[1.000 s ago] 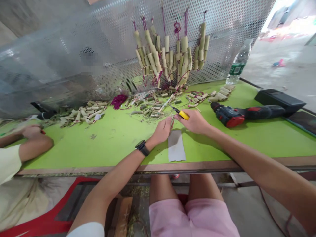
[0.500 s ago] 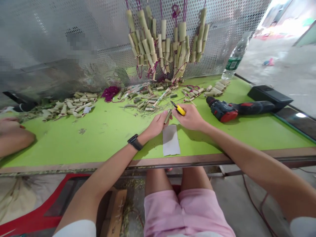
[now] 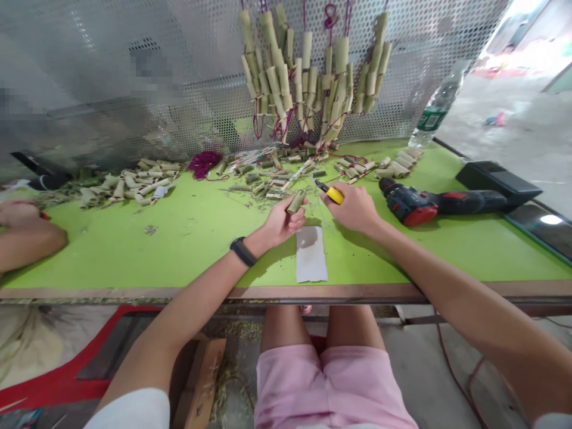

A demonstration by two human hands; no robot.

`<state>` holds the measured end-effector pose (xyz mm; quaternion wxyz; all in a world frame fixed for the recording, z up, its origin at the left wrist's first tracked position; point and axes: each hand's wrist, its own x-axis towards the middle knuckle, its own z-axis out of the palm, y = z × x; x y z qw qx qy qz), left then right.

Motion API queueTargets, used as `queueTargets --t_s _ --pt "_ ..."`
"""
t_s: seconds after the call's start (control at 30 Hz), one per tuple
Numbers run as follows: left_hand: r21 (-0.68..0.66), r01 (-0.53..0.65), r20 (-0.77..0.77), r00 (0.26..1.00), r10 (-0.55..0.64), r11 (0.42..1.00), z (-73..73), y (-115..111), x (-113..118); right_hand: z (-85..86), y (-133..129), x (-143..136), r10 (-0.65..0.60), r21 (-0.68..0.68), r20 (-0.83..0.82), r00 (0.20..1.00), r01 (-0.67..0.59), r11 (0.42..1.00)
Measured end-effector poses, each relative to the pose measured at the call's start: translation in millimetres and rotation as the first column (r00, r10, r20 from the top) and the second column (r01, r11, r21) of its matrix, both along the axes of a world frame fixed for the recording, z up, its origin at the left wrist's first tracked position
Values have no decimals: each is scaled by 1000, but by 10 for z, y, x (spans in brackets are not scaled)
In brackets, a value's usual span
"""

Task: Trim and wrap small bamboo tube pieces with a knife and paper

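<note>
My left hand [image 3: 282, 223] is closed around a short green bamboo piece [image 3: 297, 202], which tilts up and to the right out of my fingers. A little way to the right, my right hand [image 3: 356, 208] grips a yellow-handled utility knife [image 3: 334, 194], its dark tip pointing up and left. Knife and bamboo are apart. Beneath my hands lies a white paper slip [image 3: 311, 262] on the green table [image 3: 187, 256]. Cut stalks and shavings [image 3: 268, 187] are scattered just beyond.
Bundles of bamboo tubes [image 3: 308, 83] hang on purple cords at the metal mesh. A tube pile [image 3: 129, 182] and purple string [image 3: 204, 164] lie left. A cordless drill [image 3: 411, 205], phone [image 3: 545, 229] and water bottle [image 3: 435, 113] are right. Another person's arm [image 3: 31, 238] rests far left.
My hands have drawn apart. The bamboo piece has turned in my left hand and shows more fully, while the knife has moved away from it to the right. The view has shifted slightly.
</note>
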<state>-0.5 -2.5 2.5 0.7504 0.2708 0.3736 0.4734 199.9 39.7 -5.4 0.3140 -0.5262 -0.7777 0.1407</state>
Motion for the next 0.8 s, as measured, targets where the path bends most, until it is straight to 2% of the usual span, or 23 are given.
queueTargets --t_s 0.13,0.37,0.5,0.8 --pt "-4 16 20 1000 -16 1000 2 19 -9 4 -18 -9 41 22 30 999 -42 999" --pt "-5 -10 17 1000 10 1000 -1 25 18 0 -33 37 293 -44 41 955 -291 956" --pt "-4 -42 -37 998 42 999 -26 15 46 -9 -53 16 320 -72 81 944 -315 946" --pt "56 -111 -214 969 120 992 -59 10 85 1 -68 0 354 -39 116 928 -352 935"
